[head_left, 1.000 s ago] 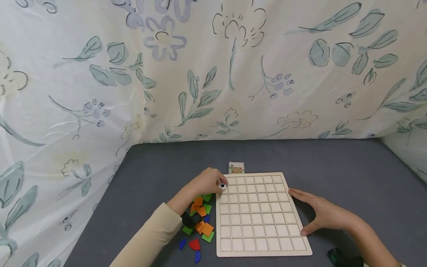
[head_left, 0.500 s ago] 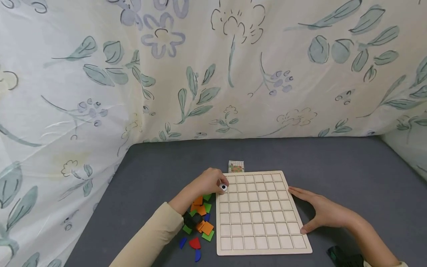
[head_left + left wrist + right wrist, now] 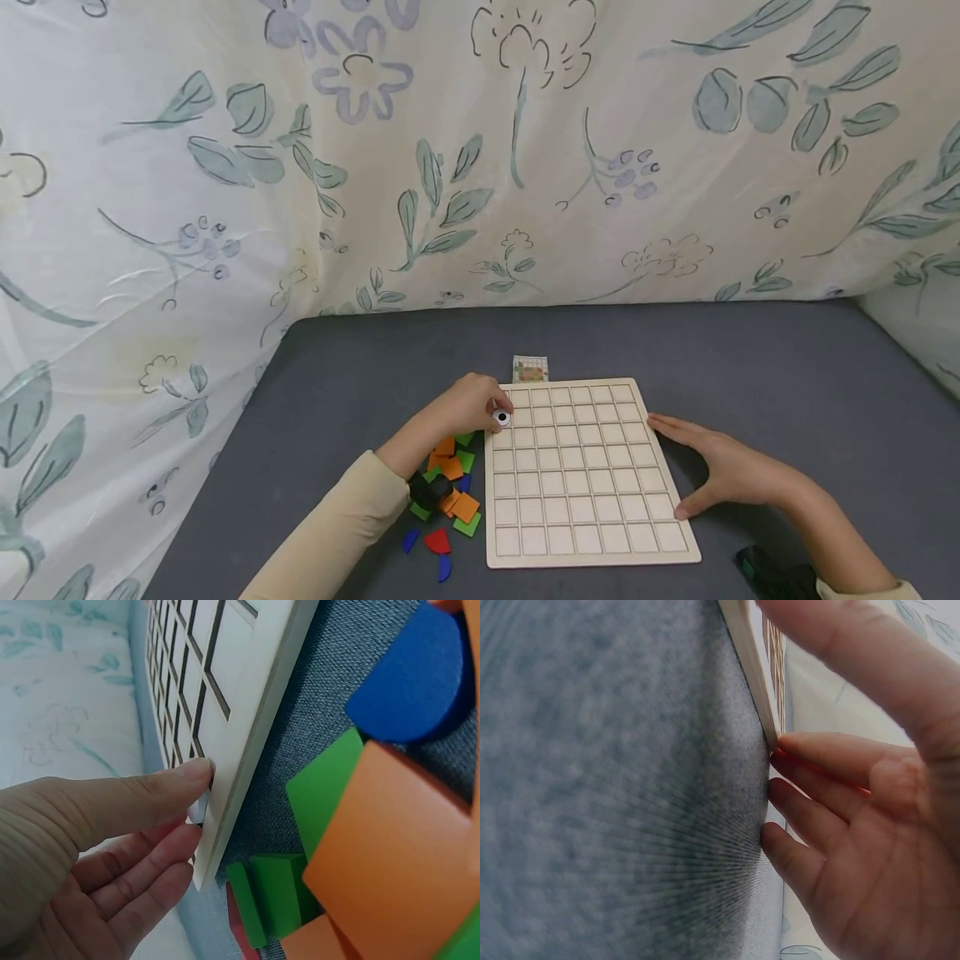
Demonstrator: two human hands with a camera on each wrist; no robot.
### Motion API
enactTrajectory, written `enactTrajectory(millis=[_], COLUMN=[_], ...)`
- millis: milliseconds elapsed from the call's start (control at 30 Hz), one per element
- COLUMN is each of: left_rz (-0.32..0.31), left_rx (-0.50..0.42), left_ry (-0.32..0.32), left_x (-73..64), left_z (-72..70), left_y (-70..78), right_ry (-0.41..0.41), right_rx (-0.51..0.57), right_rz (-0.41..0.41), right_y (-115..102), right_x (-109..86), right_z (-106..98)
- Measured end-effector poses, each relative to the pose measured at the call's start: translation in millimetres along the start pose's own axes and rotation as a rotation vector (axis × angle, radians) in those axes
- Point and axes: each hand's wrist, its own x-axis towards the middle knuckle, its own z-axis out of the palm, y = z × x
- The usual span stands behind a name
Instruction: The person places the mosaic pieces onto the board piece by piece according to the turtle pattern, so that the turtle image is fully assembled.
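A pale wooden grid board (image 3: 588,479) lies on the dark grey surface, its small square cells bare apart from the far left corner. There my left hand (image 3: 472,403) pinches a small white round piece with a black dot (image 3: 502,417), between thumb and fingers. In the left wrist view the white piece (image 3: 199,807) shows edge-on under the thumb, at the board's corner cells. My right hand (image 3: 731,471) is spread along the board's right edge, thumb and fingertips touching it. Seen from the right wrist, the fingertips rest by the board's edge (image 3: 754,671).
Left of the board lies a loose pile of orange (image 3: 465,507), green (image 3: 467,525), blue (image 3: 444,568) and red (image 3: 437,541) pieces, partly under my left wrist. A small printed card (image 3: 530,369) sits behind the board's far edge. A patterned curtain (image 3: 525,167) rises behind.
Both hands keep their places at the board, the left still pinching the white piece at the corner. The head view has tilted slightly, shifting the scene a little upward.
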Motion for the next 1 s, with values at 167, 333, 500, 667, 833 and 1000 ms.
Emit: enactTrajectory(millis=[167,333,500,667,833,1000], left_rz=[0.018,0.042,0.058,0.037,-0.020,-0.057], left_rx=[-0.019,-0.043,-0.030,-0.010,-0.013,-0.032], left_ry=[-0.007,0.003,0.029,0.034,0.008,-0.060], left_x=[-1.9,-4.2,-8.8,-15.3,-25.1,-33.7], left_z=[-4.0,-15.3,-28.8,-37.3,-39.0,-36.6], left_y=[0.4,-1.0,-4.8,-10.9,-19.6,-26.7], right_ry=[0.001,0.008,0.011,0.011,0.003,0.005], right_rx=[0.003,0.000,0.001,0.003,0.004,-0.011], right_rz=[0.007,0.004,0.006,-0.017,-0.020,-0.021], right_y=[-1,-2,-1,0,1,0], right_x=[0.3,0.8,0.6,1.1,1.4,1.7], right_z=[-1,-1,-1,-1,-1,-1])
